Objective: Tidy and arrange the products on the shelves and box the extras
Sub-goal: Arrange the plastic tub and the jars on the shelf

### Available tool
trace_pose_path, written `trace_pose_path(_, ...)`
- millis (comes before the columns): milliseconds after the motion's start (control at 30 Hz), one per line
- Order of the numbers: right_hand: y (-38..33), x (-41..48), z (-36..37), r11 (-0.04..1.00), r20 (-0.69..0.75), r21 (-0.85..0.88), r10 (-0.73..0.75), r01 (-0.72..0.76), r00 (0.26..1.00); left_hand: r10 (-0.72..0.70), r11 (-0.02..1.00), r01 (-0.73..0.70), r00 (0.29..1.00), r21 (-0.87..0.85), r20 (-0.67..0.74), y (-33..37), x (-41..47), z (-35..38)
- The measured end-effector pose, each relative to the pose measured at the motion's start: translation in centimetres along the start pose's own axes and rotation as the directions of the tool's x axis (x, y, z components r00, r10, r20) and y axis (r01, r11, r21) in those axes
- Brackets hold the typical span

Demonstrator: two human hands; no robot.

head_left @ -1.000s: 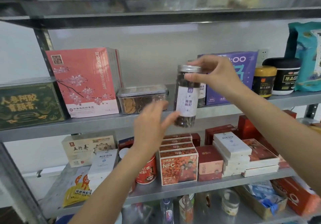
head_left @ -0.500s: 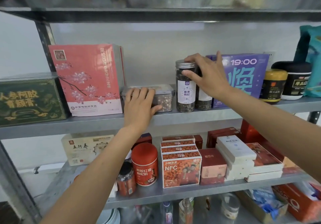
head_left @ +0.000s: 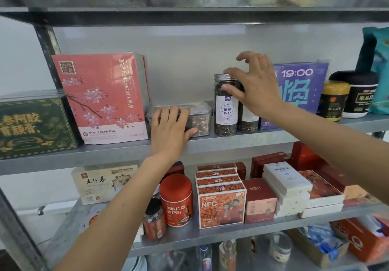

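On the middle shelf (head_left: pixel 231 144) a tall clear jar of dark dried berries (head_left: pixel 226 113) with a silver lid and white label stands upright. A second like jar (head_left: pixel 249 121) sits just to its right, mostly behind my right hand. My right hand (head_left: pixel 254 85) pinches the front jar near its lid with thumb and forefinger; the other fingers are lifted. My left hand (head_left: pixel 170 125) grips a low clear plastic container (head_left: pixel 200 121), fingers over the lid and thumb along its front. The container lies between a pink blossom box (head_left: pixel 103 94) and the jars.
A green box (head_left: pixel 35 125) stands at far left; a purple box (head_left: pixel 299 89), yellow jar (head_left: pixel 333 100), black jar (head_left: pixel 361 94) and teal bag (head_left: pixel 381 70) fill the right. Below sit a red can (head_left: pixel 176 199), NFC boxes (head_left: pixel 222 205) and white boxes (head_left: pixel 288 180).
The jar went from mid-air down onto the shelf beside the other jar. My left hand rose from under it to the plastic container. My right hand's outer fingers have lifted.
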State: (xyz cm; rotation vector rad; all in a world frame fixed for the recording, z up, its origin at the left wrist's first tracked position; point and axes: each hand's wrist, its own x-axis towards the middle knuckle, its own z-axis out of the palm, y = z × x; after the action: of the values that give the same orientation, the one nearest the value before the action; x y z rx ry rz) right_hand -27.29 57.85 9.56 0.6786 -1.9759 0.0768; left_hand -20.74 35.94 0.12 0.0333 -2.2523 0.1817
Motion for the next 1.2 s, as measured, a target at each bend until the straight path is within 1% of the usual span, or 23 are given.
trace_pose_path(100, 0.7, -0.3, -0.1, 0.999, 0.023, -0.022, -0.028, 0.028, 0.999, -0.005, 1.000, 0.005, 1.000, 0.001, 0.008, 0.0, 0.0, 0.0)
trace_pose_path(167, 1.3, -0.5, -0.3, 0.999, -0.016, -0.005, 0.041, -0.041, 0.999, -0.003, 1.000, 0.003, 1.000, 0.000, 0.012, 0.0, 0.0, 0.1)
trace_pose_path(233, 2.1, -0.7, -0.3, 0.991, -0.040, -0.036, 0.129, -0.130, 0.991, -0.001, 1.000, 0.001, 1.000, 0.002, 0.008, 0.0, 0.0, 0.1)
trace_pose_path(333, 2.7, -1.3, -0.2, 0.984, 0.015, -0.117, 0.138, -0.135, 0.990, 0.002, 1.000, -0.002, 1.000, 0.005, 0.018, 0.0, 0.0, 0.1)
trace_pose_path(433, 2.6, -1.7, -0.4, 0.986, -0.017, -0.089, 0.142, -0.143, 0.990, 0.007, 1.000, -0.007, 1.000, 0.004, 0.013, 0.0, 0.0, 0.1)
trace_pose_path(500, 2.1, -2.3, -0.8, 0.986, -0.076, 0.009, 0.164, -0.164, 0.984, 0.005, 1.000, -0.005, 1.000, 0.004, 0.012, 0.0, 0.0, 0.0)
trace_pose_path(567, 1.4, -3.3, -1.2, 0.969, -0.104, 0.182, 0.191, -0.170, 0.976, 0.008, 1.000, -0.008, 1.000, -0.001, 0.018, 0.1, -0.1, -0.1)
trace_pose_path(633, 0.7, -4.4, -1.7, 0.920, -0.087, 0.349, 0.222, -0.179, 0.971, 0.008, 1.000, -0.007, 0.999, -0.014, 0.042, 0.1, 0.0, -0.4)
trace_pose_path(733, 0.2, -5.6, -2.8, 0.843, -0.129, 0.507, 0.282, -0.182, 0.951, 0.002, 0.997, 0.004, 0.997, -0.071, 0.083, 0.0, 0.1, -0.9)
trace_pose_path(767, 0.1, -5.8, -3.4, 0.808, -0.136, 0.555, 0.325, -0.200, 0.936, -0.008, 0.992, 0.021, 0.995, -0.123, 0.099, 0.1, 0.0, -1.2)
trace_pose_path(800, 0.1, -5.9, -4.0, 0.764, -0.132, 0.605, 0.376, -0.226, 0.917, -0.022, 0.978, 0.039, 0.996, -0.207, 0.081, 0.5, -0.4, -1.8)
trace_pose_path(833, 0.1, -6.0, -4.5, 0.706, -0.110, 0.657, 0.434, -0.262, 0.894, -0.035, 0.948, 0.041, 0.999, -0.316, 0.025, 1.2, -1.1, -2.6)
trace_pose_path(867, 0.0, -6.1, -5.0, 0.628, -0.054, 0.711, 0.496, -0.315, 0.867, -0.044, 0.902, 0.026, 0.999, -0.432, -0.032, 2.3, -1.9, -3.6)
trace_pose_path(900, -0.1, -6.1, -5.3, 0.520, 0.048, 0.765, 0.543, -0.381, 0.838, -0.043, 0.842, 0.005, 0.997, -0.539, -0.058, 3.7, -2.8, -4.5)
trace_pose_path(933, -0.3, -6.2, -5.5, 0.403, 0.168, 0.801, 0.558, -0.443, 0.813, -0.035, 0.751, 0.006, 0.999, -0.660, -0.032, 5.3, -3.6, -5.2)
trace_pose_path(967, -0.6, -6.2, -5.6, 0.315, 0.271, 0.809, 0.548, -0.495, 0.791, -0.026, 0.597, 0.079, 0.997, -0.798, 0.079, 7.0, -4.4, -6.0)
trace_pose_path(1000, -0.8, -6.3, -5.6, 0.263, 0.348, 0.799, 0.530, -0.540, 0.773, -0.007, 0.363, 0.255, 0.962, -0.896, 0.271, 8.6, -5.0, -7.0)
trace_pose_path(1033, -1.2, -6.5, -5.4, 0.222, 0.416, 0.781, 0.514, -0.584, 0.751, 0.037, 0.071, 0.468, 0.881, -0.881, 0.471, 10.0, -5.4, -7.9)
trace_pose_path(1067, -1.5, -6.8, -5.1, 0.185, 0.481, 0.751, 0.504, -0.634, 0.717, 0.132, -0.227, 0.638, 0.769, -0.736, 0.626, 11.0, -5.6, -8.4)
trace_pose_path(1100, -1.8, -7.2, -4.7, 0.147, 0.544, 0.711, 0.505, -0.688, 0.670, 0.246, -0.449, 0.726, 0.660, -0.520, 0.710, 11.8, -5.8, -8.7)
trace_pose_path(1133, -2.1, -7.7, -4.1, 0.095, 0.608, 0.662, 0.510, -0.743, 0.608, 0.332, -0.572, 0.750, 0.582, -0.332, 0.742, 12.4, -6.0, -8.9)
trace_pose_path(1167, -2.2, -8.3, -3.3, 0.012, 0.687, 0.602, 0.503, -0.799, 0.525, 0.381, -0.642, 0.740, 0.535, -0.202, 0.754, 12.8, -6.2, -8.9)
trace_pose_path(1200, -2.3, -9.0, -2.5, -0.092, 0.782, 0.513, 0.459, -0.853, 0.421, 0.404, -0.682, 0.723, 0.498, -0.110, 0.767, 13.2, -6.3, -9.0)
